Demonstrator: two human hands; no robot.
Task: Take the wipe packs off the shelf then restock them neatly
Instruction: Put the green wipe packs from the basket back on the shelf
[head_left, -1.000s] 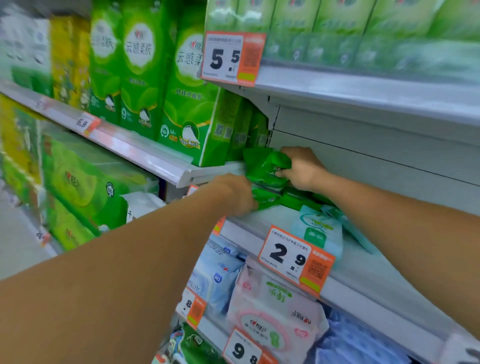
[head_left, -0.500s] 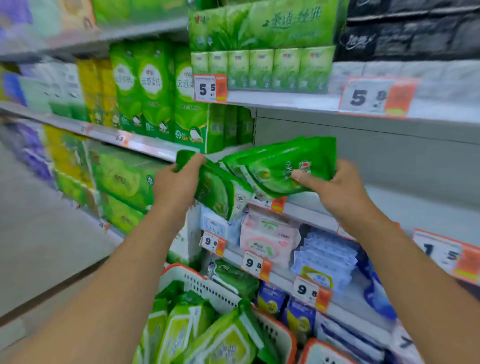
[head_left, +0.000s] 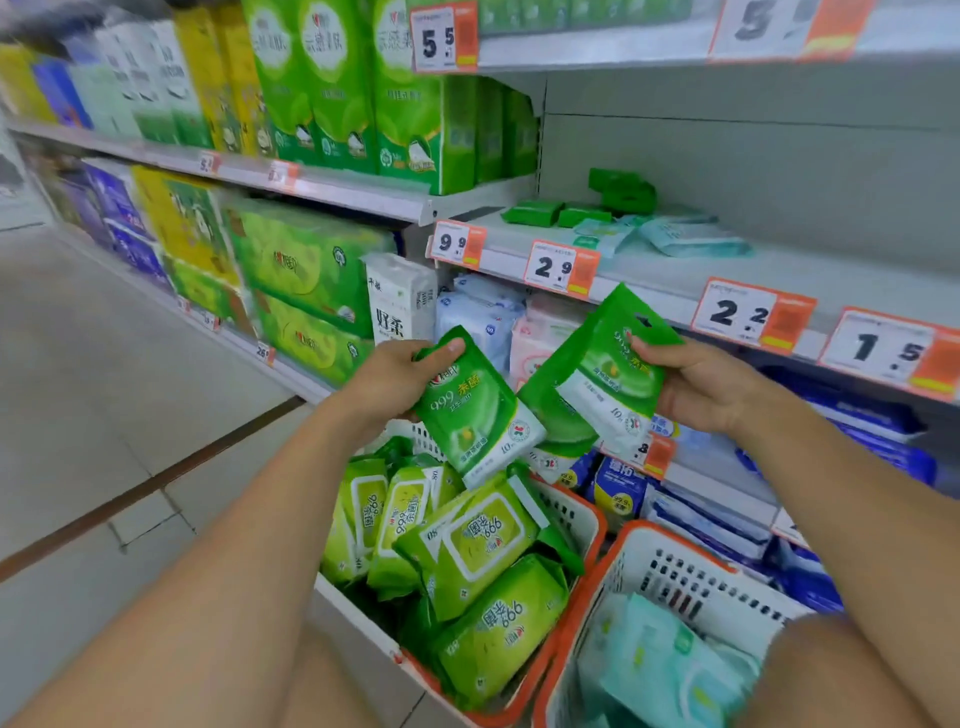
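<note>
My left hand (head_left: 392, 382) grips a green wipe pack (head_left: 475, 410) by its top corner. My right hand (head_left: 701, 384) holds two or more overlapping green wipe packs (head_left: 597, 379) by their right edge. Both sets hang above a white and orange basket (head_left: 584, 514) filled with several lime-green wipe packs (head_left: 483, 540). On the shelf (head_left: 779, 270) behind, a few small dark green packs (head_left: 561, 213) and pale teal packs (head_left: 675, 236) lie near the back wall.
A second white and orange basket (head_left: 675, 577) at the lower right holds pale teal packs. Price tags (head_left: 561, 267) line the shelf edge. Lower shelves carry blue and pink packs (head_left: 488, 317). Green tissue bundles (head_left: 415, 119) fill the shelves to the left. Grey floor (head_left: 104, 389) lies on the left.
Both hands drew the green packs out from the shelf and lowered them over the basket. The view tilted down, so the baskets show more fully.
</note>
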